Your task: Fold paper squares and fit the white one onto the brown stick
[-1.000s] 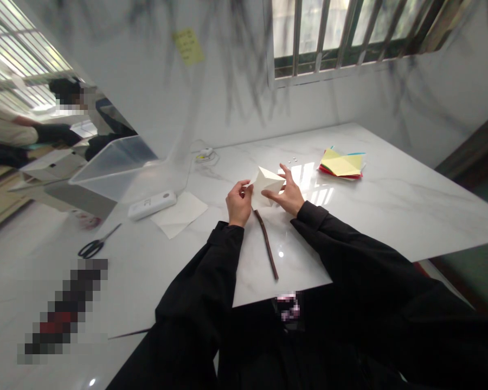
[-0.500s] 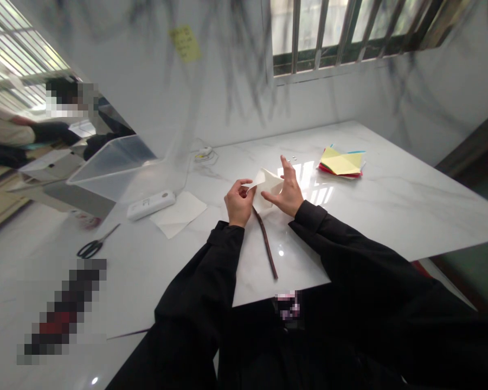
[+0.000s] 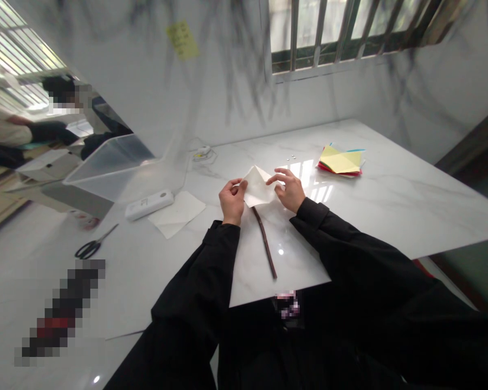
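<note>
A folded cream paper (image 3: 257, 186) is held just above the white marble table (image 3: 390, 206), between both hands. My left hand (image 3: 231, 201) pinches its left corner, fingers closed. My right hand (image 3: 288, 189) grips its right edge with curled fingers. A thin dark brown stick (image 3: 265, 244) lies on the table just below the paper, between my black sleeves.
A stack of coloured paper sheets (image 3: 341, 161) lies to the right. At the left are a flat white sheet (image 3: 178, 213), a white remote-like device (image 3: 149, 204), a clear plastic bin (image 3: 114, 169) and black scissors (image 3: 92, 246). Another person sits at the far left.
The paper was opened out in a puffed shape and is now flattened and lowered. My right hand went from open, spread fingers to a grip on the paper's right edge.
</note>
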`<state>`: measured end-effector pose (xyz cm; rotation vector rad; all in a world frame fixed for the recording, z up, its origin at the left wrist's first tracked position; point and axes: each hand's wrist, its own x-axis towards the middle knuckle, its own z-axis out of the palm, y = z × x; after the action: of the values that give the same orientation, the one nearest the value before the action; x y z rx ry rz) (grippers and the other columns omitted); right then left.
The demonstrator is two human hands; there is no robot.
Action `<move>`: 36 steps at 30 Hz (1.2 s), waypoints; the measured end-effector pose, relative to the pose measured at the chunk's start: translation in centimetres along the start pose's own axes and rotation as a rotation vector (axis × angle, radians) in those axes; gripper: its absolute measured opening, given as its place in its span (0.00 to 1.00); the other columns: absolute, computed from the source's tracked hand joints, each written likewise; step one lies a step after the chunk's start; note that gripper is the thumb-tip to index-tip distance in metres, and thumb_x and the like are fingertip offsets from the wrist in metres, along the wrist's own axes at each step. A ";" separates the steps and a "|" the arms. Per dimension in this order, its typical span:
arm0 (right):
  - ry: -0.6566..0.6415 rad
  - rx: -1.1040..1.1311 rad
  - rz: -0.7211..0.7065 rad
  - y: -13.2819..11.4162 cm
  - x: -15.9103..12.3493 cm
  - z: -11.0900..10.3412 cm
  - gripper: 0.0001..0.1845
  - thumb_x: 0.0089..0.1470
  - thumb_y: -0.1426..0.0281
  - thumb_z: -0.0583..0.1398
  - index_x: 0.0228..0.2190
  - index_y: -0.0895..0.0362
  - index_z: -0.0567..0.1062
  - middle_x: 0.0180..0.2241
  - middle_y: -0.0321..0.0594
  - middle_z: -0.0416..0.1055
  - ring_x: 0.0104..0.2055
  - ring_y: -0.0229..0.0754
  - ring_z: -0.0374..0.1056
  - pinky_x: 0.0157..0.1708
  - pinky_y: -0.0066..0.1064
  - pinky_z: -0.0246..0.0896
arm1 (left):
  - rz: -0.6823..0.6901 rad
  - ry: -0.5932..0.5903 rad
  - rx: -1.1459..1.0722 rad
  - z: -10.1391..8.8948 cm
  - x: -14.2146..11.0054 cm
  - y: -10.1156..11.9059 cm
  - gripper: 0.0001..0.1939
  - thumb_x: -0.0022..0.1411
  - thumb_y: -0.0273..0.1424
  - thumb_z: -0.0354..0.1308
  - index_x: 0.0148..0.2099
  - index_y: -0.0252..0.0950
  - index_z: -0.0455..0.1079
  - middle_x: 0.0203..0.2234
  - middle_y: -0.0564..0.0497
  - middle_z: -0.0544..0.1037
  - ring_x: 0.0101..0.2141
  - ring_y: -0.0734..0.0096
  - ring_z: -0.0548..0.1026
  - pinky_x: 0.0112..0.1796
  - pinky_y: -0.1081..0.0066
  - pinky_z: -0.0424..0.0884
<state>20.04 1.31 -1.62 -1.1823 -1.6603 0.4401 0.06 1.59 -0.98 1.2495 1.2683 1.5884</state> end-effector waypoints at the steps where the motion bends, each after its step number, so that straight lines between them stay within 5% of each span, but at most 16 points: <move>1: -0.025 -0.008 -0.002 0.0 0.0 0.0 0.24 0.49 0.82 0.55 0.38 0.52 0.85 0.59 0.45 0.70 0.62 0.53 0.69 0.63 0.50 0.68 | -0.011 0.007 -0.015 0.0 0.1 -0.1 0.28 0.51 0.53 0.73 0.42 0.36 0.77 0.26 0.51 0.79 0.25 0.70 0.74 0.27 0.72 0.67; 11: -0.061 0.067 0.009 0.4 0.2 0.1 0.34 0.55 0.77 0.57 0.61 0.52 0.76 0.61 0.46 0.73 0.63 0.53 0.69 0.64 0.49 0.67 | -0.056 0.002 -0.093 -0.1 0.4 -0.3 0.26 0.49 0.49 0.75 0.41 0.34 0.77 0.29 0.48 0.82 0.28 0.68 0.78 0.31 0.71 0.72; 18: -0.037 0.337 0.271 1.5 0.8 0.1 0.28 0.49 0.74 0.61 0.52 0.51 0.82 0.40 0.42 0.80 0.47 0.47 0.76 0.47 0.39 0.74 | -0.044 0.023 -0.098 -0.4 0.4 0.3 0.25 0.51 0.49 0.75 0.39 0.32 0.79 0.31 0.47 0.83 0.33 0.65 0.79 0.35 0.69 0.74; 24: -0.165 0.620 0.447 1.1 0.9 -0.5 0.31 0.43 0.74 0.64 0.51 0.55 0.82 0.33 0.38 0.78 0.30 0.38 0.70 0.29 0.28 0.65 | -0.124 -0.016 -0.164 -0.5 0.7 0.2 0.31 0.46 0.53 0.76 0.39 0.30 0.81 0.30 0.46 0.83 0.32 0.65 0.79 0.32 0.69 0.74; 28: -0.255 0.725 0.460 1.1 0.8 -0.8 0.24 0.46 0.67 0.67 0.48 0.54 0.83 0.34 0.38 0.78 0.29 0.38 0.69 0.26 0.27 0.61 | -0.196 -0.069 -0.203 -0.5 0.8 0.1 0.33 0.45 0.55 0.77 0.39 0.30 0.80 0.29 0.44 0.83 0.33 0.61 0.81 0.35 0.66 0.77; 36: -0.119 0.697 0.519 1.2 1.1 -1.1 0.18 0.45 0.66 0.69 0.40 0.54 0.85 0.33 0.37 0.79 0.30 0.35 0.67 0.28 0.25 0.59 | -0.211 -0.114 -0.226 -0.8 0.7 0.8 0.31 0.50 0.54 0.75 0.40 0.30 0.78 0.31 0.42 0.83 0.39 0.56 0.83 0.39 0.63 0.79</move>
<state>21.58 2.55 -1.44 -1.0367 -1.1120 1.3141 -0.87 1.83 -0.07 1.0154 1.0772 1.4429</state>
